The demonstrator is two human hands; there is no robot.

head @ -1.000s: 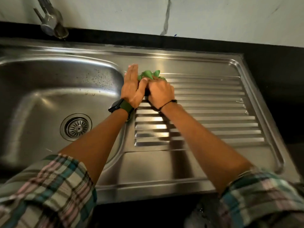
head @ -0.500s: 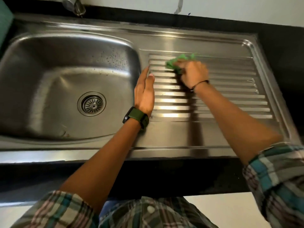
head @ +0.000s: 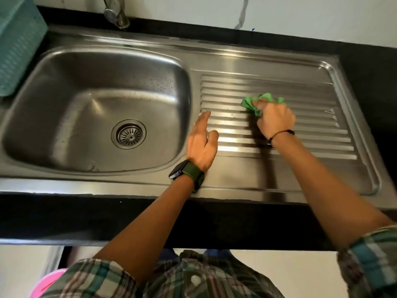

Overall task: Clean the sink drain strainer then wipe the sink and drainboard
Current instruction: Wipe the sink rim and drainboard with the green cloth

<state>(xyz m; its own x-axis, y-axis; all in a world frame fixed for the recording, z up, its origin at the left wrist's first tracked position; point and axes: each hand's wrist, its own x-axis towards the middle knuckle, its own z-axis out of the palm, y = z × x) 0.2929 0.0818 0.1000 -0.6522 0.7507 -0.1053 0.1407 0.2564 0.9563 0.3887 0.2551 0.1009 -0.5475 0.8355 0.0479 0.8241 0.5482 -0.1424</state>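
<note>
A steel sink basin (head: 64,100) takes up the left, with the round drain strainer (head: 129,134) seated in its floor. To the right lies the ribbed drainboard (head: 311,134). My right hand (head: 275,119) is shut on a crumpled green cloth (head: 250,104) and presses it onto the ribs near the drainboard's middle. My left hand (head: 203,143) rests flat and open on the left edge of the drainboard, beside the basin rim, holding nothing. It wears a watch with a green strap.
A tap spout (head: 116,16) hangs over the basin's back rim. A teal ribbed container (head: 17,44) stands at the far left. Black countertop (head: 369,67) surrounds the sink. A pink object (head: 46,282) shows on the floor at the lower left.
The hands have parted: my right hand carried the cloth rightward along the ribs, while my left hand came off it and settled flat by the basin. The view has pulled back.
</note>
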